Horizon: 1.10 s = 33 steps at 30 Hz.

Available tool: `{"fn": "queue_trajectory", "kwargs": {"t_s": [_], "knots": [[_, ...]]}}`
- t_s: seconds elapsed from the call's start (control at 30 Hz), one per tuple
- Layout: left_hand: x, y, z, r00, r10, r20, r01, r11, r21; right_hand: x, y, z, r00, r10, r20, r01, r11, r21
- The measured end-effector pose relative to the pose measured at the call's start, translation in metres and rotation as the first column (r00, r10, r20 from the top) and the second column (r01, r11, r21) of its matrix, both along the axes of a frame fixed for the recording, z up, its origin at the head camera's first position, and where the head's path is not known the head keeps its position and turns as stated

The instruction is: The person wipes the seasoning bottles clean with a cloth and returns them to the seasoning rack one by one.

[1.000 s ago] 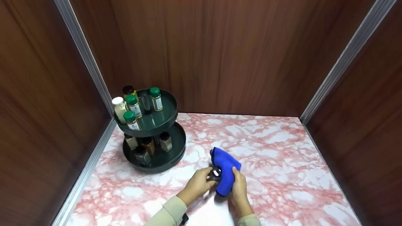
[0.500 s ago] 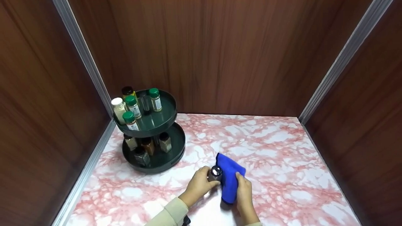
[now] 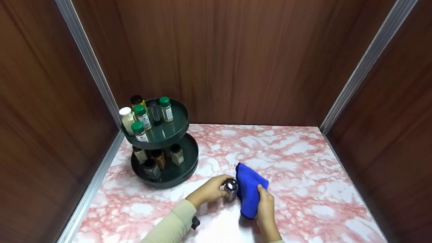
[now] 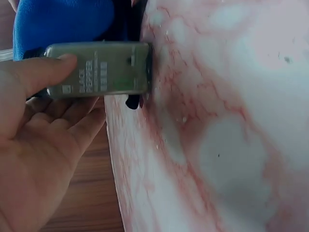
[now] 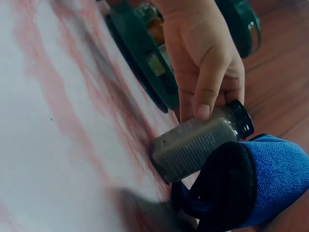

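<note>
My left hand pinches a black pepper jar between thumb and fingers. The jar is rectangular glass with a dark, shiny cap and a printed label. In the right wrist view its base is close over the tabletop. My right hand grips a folded blue cloth with black edging, thumb on top. The cloth hangs just to the right of the jar and overlaps it in the right wrist view. Most of my right fingers are hidden behind the cloth.
A dark green two-tier round rack stands at the left. Its upper tier bears several bottles with green, white and dark caps; several dark-capped jars stand below. Wood panels enclose the pink-and-white marbled tabletop on three sides.
The cloth has moved right, from against the jar to slightly apart from it. My left hand has shifted its hold towards the jar's far side, and more of the jar shows.
</note>
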<state>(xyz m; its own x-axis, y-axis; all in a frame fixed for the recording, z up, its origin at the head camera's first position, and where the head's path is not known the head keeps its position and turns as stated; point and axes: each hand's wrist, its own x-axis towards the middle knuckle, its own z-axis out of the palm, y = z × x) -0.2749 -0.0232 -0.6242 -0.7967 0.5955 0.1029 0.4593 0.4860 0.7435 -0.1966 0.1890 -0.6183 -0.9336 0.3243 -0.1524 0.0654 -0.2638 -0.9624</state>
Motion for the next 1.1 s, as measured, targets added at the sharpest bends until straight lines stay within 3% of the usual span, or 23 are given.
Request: {"fn": "queue_trajectory", "kwargs": {"t_s": [0.13,0.3,0.5,0.67,0.8,0.97,1.1], "knots": [[-0.001,0.001,-0.003,0.996,0.032,-0.081,-0.035,0.998,-0.044,0.004,-0.005,0.002,1.000,-0.003,-0.005,0.002,0.997,-0.081],[0.003,0.004,-0.008,0.981,0.106,-0.165,-0.114,0.993,-0.038,0.007,-0.019,0.007,0.997,0.031,-0.068,-0.043,0.981,-0.190],[0.010,0.012,-0.008,0.964,0.193,-0.183,-0.201,0.979,-0.029,-0.003,-0.028,0.002,0.990,0.063,-0.127,-0.076,0.992,-0.103],[0.015,0.021,-0.008,0.950,0.265,-0.163,-0.269,0.963,0.001,-0.018,-0.027,-0.022,0.995,0.082,-0.048,-0.083,0.996,-0.013],[0.018,0.026,-0.008,0.948,0.291,-0.127,-0.289,0.957,0.032,-0.016,-0.025,-0.033,0.997,0.073,0.017,-0.073,0.997,0.005],[0.020,0.026,-0.007,0.947,0.305,-0.105,-0.302,0.952,0.046,-0.003,-0.020,-0.012,0.997,0.045,0.066,-0.049,0.997,0.067],[0.019,0.024,-0.008,0.940,0.316,-0.127,-0.316,0.948,0.024,0.000,-0.019,0.011,0.998,0.046,0.044,-0.048,0.998,0.033]]}}
